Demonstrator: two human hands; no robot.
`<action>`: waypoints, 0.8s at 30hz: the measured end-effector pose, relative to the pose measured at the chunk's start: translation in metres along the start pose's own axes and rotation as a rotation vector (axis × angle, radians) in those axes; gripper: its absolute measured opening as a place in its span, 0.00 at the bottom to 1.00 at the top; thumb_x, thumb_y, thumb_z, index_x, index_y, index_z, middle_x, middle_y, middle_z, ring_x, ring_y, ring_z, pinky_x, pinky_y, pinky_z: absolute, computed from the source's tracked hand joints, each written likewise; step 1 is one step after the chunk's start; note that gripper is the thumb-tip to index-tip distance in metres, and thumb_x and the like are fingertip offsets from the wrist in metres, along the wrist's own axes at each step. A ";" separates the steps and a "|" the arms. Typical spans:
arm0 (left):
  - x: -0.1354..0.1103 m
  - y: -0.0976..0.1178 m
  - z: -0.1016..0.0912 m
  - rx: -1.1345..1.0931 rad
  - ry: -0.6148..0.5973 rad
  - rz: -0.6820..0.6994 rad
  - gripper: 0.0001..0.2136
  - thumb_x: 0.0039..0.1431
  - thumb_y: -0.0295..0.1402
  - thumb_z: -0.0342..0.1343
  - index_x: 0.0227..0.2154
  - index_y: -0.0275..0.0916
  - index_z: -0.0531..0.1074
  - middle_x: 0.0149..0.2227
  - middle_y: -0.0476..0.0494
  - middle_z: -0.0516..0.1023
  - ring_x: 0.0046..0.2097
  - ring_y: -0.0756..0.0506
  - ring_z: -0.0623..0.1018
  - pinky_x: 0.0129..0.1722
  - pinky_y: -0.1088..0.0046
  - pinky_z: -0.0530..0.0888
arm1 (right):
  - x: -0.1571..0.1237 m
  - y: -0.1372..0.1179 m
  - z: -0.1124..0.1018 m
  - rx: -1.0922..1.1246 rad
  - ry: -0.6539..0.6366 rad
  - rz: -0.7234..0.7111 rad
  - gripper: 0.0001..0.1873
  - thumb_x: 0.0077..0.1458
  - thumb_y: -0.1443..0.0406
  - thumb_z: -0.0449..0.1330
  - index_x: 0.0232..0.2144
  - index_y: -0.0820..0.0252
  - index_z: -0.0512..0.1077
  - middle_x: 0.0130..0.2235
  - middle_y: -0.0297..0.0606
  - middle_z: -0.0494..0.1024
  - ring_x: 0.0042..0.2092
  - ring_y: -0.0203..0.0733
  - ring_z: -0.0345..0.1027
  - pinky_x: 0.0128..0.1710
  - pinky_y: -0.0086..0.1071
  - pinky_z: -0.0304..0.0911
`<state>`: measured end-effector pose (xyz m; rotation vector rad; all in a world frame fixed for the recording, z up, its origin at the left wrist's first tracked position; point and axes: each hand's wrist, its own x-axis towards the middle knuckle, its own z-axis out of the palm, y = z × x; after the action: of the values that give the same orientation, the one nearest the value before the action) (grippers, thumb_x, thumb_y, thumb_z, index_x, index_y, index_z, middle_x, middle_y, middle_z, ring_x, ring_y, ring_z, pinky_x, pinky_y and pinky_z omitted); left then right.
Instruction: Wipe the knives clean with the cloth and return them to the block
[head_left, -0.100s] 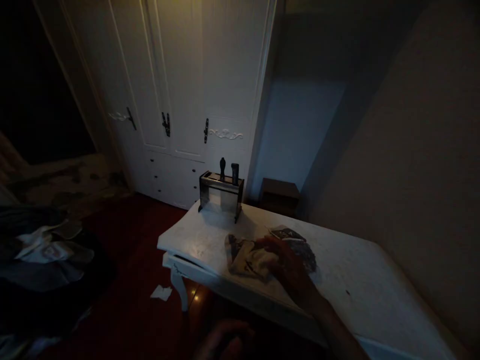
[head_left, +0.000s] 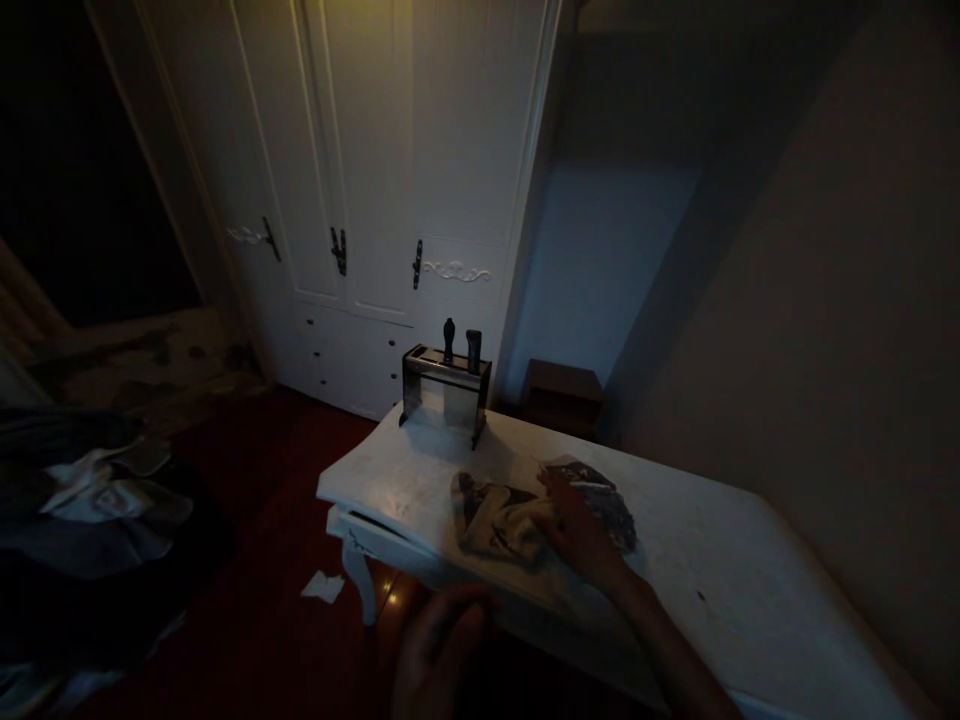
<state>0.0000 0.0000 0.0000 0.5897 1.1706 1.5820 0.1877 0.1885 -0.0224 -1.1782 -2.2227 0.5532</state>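
Observation:
The room is dim. My right hand lies on a crumpled light cloth on the white table, its fingers closing on the cloth's right end. A dark patterned cloth lies just behind the hand. My left hand hangs low in front of the table's edge, touching nothing; its fingers look loosely curled but are dark and hard to read. A metal knife block with two dark handles stands at the table's far left corner.
A white wardrobe with dark handles fills the back wall. A small brown box stands behind the table. Clothes are piled at the left. A scrap of paper lies on the dark red floor.
My left hand has risen further into view below the table's edge. My right hand has shifted slightly back on the cloth.

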 end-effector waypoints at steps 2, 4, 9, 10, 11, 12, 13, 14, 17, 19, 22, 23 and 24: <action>0.034 0.003 0.011 0.014 0.018 0.106 0.21 0.51 0.50 0.64 0.37 0.35 0.78 0.37 0.39 0.79 0.37 0.45 0.77 0.39 0.73 0.72 | 0.005 0.045 0.014 -0.144 -0.029 0.020 0.34 0.59 0.50 0.54 0.59 0.68 0.69 0.66 0.54 0.57 0.68 0.59 0.47 0.67 0.54 0.43; 0.070 0.014 0.021 0.039 -0.008 0.232 0.20 0.53 0.48 0.63 0.37 0.34 0.76 0.36 0.40 0.78 0.36 0.47 0.76 0.38 0.73 0.72 | 0.003 0.075 0.019 -0.132 -0.035 0.027 0.31 0.60 0.49 0.54 0.55 0.64 0.74 0.65 0.52 0.59 0.67 0.59 0.50 0.66 0.52 0.46; 0.169 0.060 0.048 0.093 0.017 0.493 0.17 0.51 0.42 0.61 0.37 0.32 0.75 0.37 0.40 0.77 0.35 0.47 0.75 0.35 0.73 0.71 | -0.017 0.113 0.008 0.085 0.071 0.056 0.32 0.61 0.43 0.51 0.54 0.58 0.75 0.61 0.46 0.66 0.64 0.53 0.58 0.65 0.49 0.52; 0.189 0.069 0.054 0.112 0.038 0.528 0.16 0.51 0.40 0.59 0.38 0.33 0.74 0.39 0.40 0.77 0.38 0.47 0.75 0.36 0.72 0.71 | -0.022 0.119 0.004 0.099 0.103 0.079 0.33 0.60 0.43 0.52 0.53 0.58 0.75 0.60 0.46 0.67 0.63 0.53 0.58 0.66 0.50 0.51; 0.209 0.079 0.060 0.136 0.071 0.559 0.15 0.51 0.37 0.59 0.38 0.33 0.74 0.41 0.40 0.76 0.40 0.46 0.75 0.38 0.72 0.71 | -0.027 0.125 0.000 0.106 0.129 0.104 0.33 0.59 0.42 0.52 0.53 0.59 0.75 0.60 0.47 0.67 0.63 0.54 0.58 0.66 0.51 0.51; 0.227 0.088 0.066 0.155 0.088 0.588 0.13 0.51 0.34 0.58 0.39 0.32 0.74 0.42 0.40 0.76 0.42 0.46 0.75 0.41 0.72 0.71 | -0.032 0.130 -0.003 0.109 0.149 0.129 0.33 0.58 0.42 0.53 0.52 0.59 0.76 0.60 0.47 0.68 0.63 0.54 0.59 0.66 0.51 0.50; 0.243 0.096 0.072 0.183 0.084 0.598 0.13 0.51 0.32 0.57 0.39 0.32 0.73 0.43 0.39 0.76 0.44 0.46 0.75 0.44 0.72 0.71 | -0.036 0.134 -0.007 0.113 0.165 0.153 0.34 0.57 0.42 0.54 0.52 0.60 0.76 0.60 0.47 0.68 0.63 0.54 0.59 0.66 0.52 0.50; 0.258 0.104 0.077 0.197 0.088 0.596 0.12 0.52 0.29 0.57 0.40 0.32 0.72 0.43 0.39 0.76 0.45 0.46 0.75 0.46 0.71 0.71 | -0.040 0.138 -0.010 0.115 0.179 0.177 0.34 0.57 0.42 0.54 0.51 0.60 0.76 0.59 0.47 0.68 0.63 0.55 0.59 0.66 0.52 0.50; 0.291 0.121 0.090 0.293 0.124 0.577 0.17 0.50 0.24 0.59 0.45 0.31 0.69 0.46 0.37 0.75 0.48 0.46 0.75 0.51 0.70 0.70 | -0.047 0.140 -0.016 0.125 0.222 0.221 0.35 0.55 0.41 0.55 0.50 0.60 0.77 0.58 0.47 0.69 0.62 0.55 0.60 0.66 0.52 0.50; 0.305 0.127 0.097 0.370 0.131 0.553 0.21 0.50 0.22 0.60 0.49 0.29 0.66 0.51 0.34 0.73 0.50 0.46 0.75 0.52 0.70 0.70 | -0.049 0.138 -0.018 0.132 0.241 0.225 0.34 0.54 0.41 0.55 0.49 0.59 0.77 0.58 0.46 0.70 0.62 0.56 0.61 0.66 0.52 0.51; 0.317 0.129 0.102 0.445 0.139 0.487 0.25 0.48 0.20 0.62 0.51 0.28 0.64 0.53 0.31 0.72 0.51 0.46 0.75 0.51 0.73 0.70 | -0.050 0.134 -0.017 0.143 0.275 0.239 0.33 0.53 0.41 0.56 0.48 0.59 0.77 0.57 0.45 0.71 0.61 0.56 0.62 0.65 0.53 0.52; 0.320 0.129 0.103 0.461 0.140 0.474 0.26 0.48 0.20 0.63 0.51 0.28 0.64 0.52 0.32 0.72 0.50 0.47 0.75 0.50 0.73 0.70 | -0.049 0.134 -0.016 0.147 0.289 0.244 0.33 0.53 0.41 0.57 0.48 0.59 0.77 0.56 0.45 0.71 0.60 0.56 0.62 0.65 0.52 0.52; 0.323 0.128 0.103 0.481 0.139 0.473 0.25 0.47 0.21 0.64 0.50 0.28 0.65 0.50 0.33 0.73 0.49 0.47 0.75 0.48 0.74 0.70 | -0.049 0.134 -0.016 0.151 0.303 0.247 0.33 0.53 0.41 0.57 0.47 0.58 0.77 0.56 0.45 0.72 0.60 0.55 0.63 0.65 0.52 0.52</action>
<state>-0.0828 0.3388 0.0984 1.1511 1.6191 1.7542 0.3023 0.2191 -0.1027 -1.3659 -1.7650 0.5855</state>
